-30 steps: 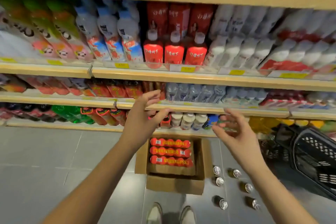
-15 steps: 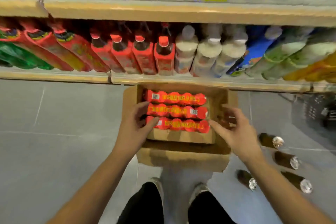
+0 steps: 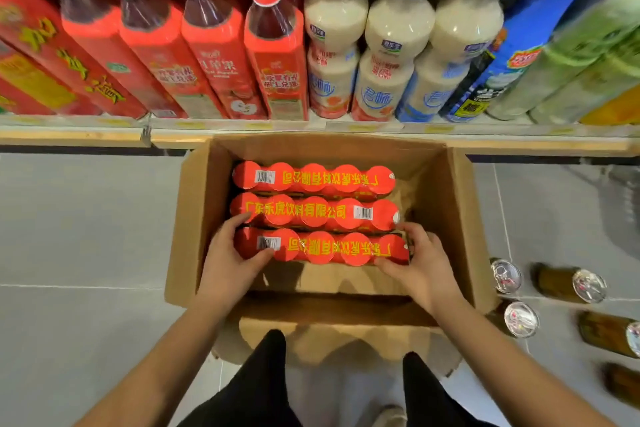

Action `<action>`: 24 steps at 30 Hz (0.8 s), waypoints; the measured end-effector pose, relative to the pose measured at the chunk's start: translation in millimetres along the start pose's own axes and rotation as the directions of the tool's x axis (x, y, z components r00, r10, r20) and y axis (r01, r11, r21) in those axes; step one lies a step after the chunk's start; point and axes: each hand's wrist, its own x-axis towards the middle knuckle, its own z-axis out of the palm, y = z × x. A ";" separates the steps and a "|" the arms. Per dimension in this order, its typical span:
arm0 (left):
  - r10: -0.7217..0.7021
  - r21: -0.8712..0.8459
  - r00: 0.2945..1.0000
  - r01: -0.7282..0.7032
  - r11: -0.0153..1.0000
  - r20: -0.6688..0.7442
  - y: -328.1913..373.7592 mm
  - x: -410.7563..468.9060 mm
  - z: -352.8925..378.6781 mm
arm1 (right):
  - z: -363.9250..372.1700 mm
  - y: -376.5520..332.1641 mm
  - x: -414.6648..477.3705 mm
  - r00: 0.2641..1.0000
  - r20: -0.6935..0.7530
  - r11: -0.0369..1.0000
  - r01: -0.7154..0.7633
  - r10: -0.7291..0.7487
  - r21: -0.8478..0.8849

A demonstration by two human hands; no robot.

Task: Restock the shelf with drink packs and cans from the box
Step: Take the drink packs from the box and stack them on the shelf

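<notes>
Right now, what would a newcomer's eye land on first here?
Three bright red drink packs lying side by side in the open cardboard box on the floor, dead centre. The left hand and right hand grip the ends of the nearest pack. Above, on the shelf, red-labelled bottles stand beside creamy white bottles, and loose cans sit right of the box.

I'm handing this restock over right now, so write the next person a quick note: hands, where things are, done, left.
Left hand grips the left end of the nearest red pack, right hand its right end.
It lies in the cardboard box with two more packs behind it; cans sit on the floor to its right.
Done: grip taken only.
Left: shelve all three packs, then the cans.
</notes>
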 end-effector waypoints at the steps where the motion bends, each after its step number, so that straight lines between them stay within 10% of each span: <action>1: -0.010 0.016 1.000 0.010 1.000 0.006 -0.9 3.2 1.7 | 2.4 3.0 2.5 1.000 0.011 1.000 -0.007 0.006 0.006; 24: -0.030 0.257 1.000 0.030 0.966 -0.003 -11.7 21.1 15.6 | 15.8 11.1 14.2 0.995 0.087 0.987 0.059 -0.047 -0.146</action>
